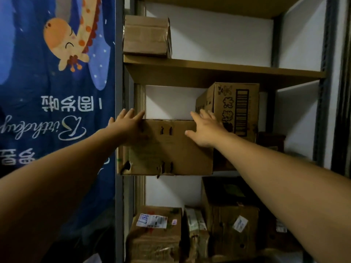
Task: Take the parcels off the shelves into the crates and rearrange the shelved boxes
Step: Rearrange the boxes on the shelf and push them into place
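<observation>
A wide brown cardboard box (167, 149) sits at the front left of the middle shelf, its front face toward me. My left hand (126, 123) lies flat with straight fingers on the box's upper left corner. My right hand (205, 130) rests with spread fingers on the box's upper right corner. Behind and to the right stands a taller printed carton (237, 107) with a barcode. A small taped box (146, 36) sits at the left of the shelf above.
Below, several labelled parcels (157, 230) and a larger dark carton (229, 215) crowd the lower shelf. A blue birthday banner (57, 92) hangs left of the grey shelf post (119, 54). The upper shelf board (228, 69) has free room to the right of the small box.
</observation>
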